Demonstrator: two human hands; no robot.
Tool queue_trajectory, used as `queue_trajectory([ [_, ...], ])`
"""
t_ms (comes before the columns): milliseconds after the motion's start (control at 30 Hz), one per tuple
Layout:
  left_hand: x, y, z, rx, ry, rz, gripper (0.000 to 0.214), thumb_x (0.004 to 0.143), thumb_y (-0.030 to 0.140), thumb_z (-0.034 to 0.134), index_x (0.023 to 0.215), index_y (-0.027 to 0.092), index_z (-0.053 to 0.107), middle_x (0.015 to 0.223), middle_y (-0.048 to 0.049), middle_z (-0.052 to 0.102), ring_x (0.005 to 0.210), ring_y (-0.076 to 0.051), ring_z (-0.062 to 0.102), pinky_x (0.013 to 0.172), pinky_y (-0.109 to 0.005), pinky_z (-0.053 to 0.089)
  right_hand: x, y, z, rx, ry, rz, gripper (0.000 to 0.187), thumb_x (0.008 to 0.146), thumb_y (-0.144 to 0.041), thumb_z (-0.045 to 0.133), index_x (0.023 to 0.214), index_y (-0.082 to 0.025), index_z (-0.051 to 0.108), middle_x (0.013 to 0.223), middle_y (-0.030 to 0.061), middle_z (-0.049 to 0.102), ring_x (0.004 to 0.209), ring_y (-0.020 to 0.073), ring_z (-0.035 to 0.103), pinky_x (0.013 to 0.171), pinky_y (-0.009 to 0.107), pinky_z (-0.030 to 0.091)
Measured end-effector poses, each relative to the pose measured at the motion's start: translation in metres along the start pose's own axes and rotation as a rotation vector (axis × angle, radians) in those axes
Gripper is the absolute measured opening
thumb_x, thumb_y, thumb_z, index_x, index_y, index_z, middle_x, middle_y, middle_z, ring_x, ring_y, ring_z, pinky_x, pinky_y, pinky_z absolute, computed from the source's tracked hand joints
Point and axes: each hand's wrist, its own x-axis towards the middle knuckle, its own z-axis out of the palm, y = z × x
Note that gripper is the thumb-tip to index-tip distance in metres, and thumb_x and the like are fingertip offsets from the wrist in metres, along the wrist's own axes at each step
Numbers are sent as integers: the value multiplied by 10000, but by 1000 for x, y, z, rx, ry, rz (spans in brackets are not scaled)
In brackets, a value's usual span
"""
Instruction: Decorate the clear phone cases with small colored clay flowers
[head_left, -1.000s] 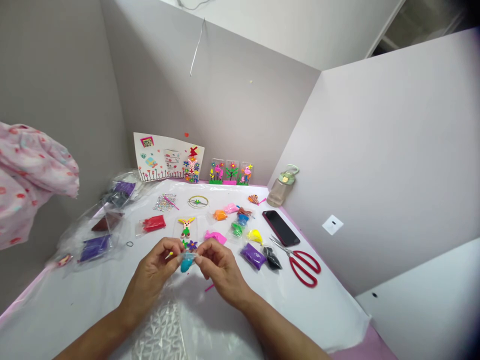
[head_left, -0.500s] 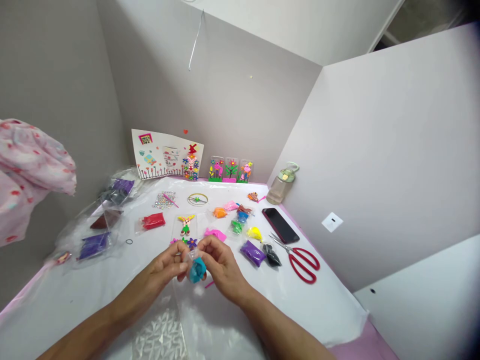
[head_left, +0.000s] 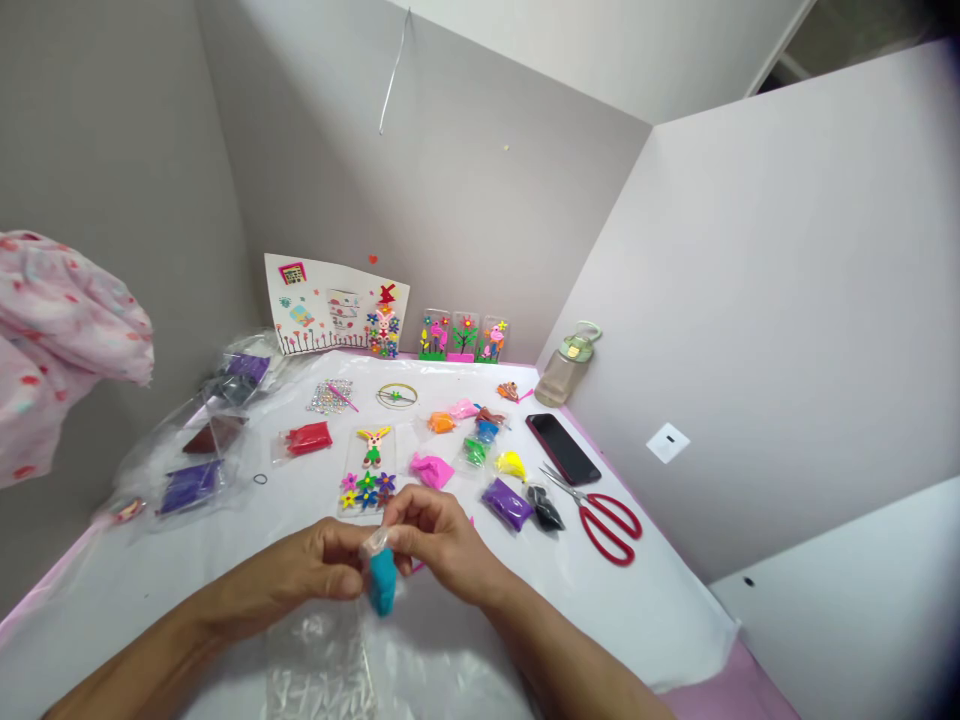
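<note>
Between my two hands, a small clear plastic bag of blue modelling clay [head_left: 383, 582] hangs over the near middle of the table. My left hand [head_left: 324, 566] is closed on the bag's left side. My right hand [head_left: 435, 540] pinches the gathered plastic at the bag's neck. Just beyond them lies a clear phone case [head_left: 394, 460] carrying a clay rabbit [head_left: 373, 447] and several small clay flowers [head_left: 366, 481]. Part of a pink stick [head_left: 418, 567] shows beside my right hand, which hides the rest.
Bags of clay lie to the right: pink [head_left: 431, 470], green [head_left: 475, 452], purple [head_left: 507, 504] and black [head_left: 545, 508]. Red-handled scissors [head_left: 611, 527], a phone [head_left: 562, 449] and a bottle [head_left: 564, 370] stand or lie farther right. A red clay bag [head_left: 308, 438] lies left; bubbled plastic [head_left: 319, 670] lies in front.
The blue clay bag has swung lower and now hangs lengthwise. My left hand has shifted left and down, uncovering the clay flowers on the phone case. My right hand still pinches the neck.
</note>
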Motion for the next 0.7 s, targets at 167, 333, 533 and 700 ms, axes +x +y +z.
queue_trajectory([
  [167,3,-4,-2,11,-16,-11,374,791,592,835,863,225,830,809,4,620,776,-162,490,738,-265,384,-2,0,2,3,32,-6,403,786,-463,882,822,-151,628,634,-46,585,520,58,500,519,181,394],
  [333,9,-12,0,-15,89,37,339,872,569,766,1009,260,794,926,-4,639,785,-159,508,700,-259,401,0,-4,1,-38,160,-29,433,793,-523,856,845,-152,637,659,-29,604,557,83,538,554,204,440],
  [533,2,-13,-1,-40,73,-13,360,743,521,884,920,226,780,788,13,611,785,-160,502,785,-270,409,1,-1,3,-18,186,-27,446,765,-527,866,821,-152,632,666,-26,603,567,80,509,553,199,417],
  [700,7,-12,3,-1,116,4,450,795,554,827,1084,236,695,804,23,595,687,-138,495,722,-282,446,6,2,-4,-17,224,-32,458,745,-540,868,800,-163,614,663,-26,615,576,93,529,575,212,426],
])
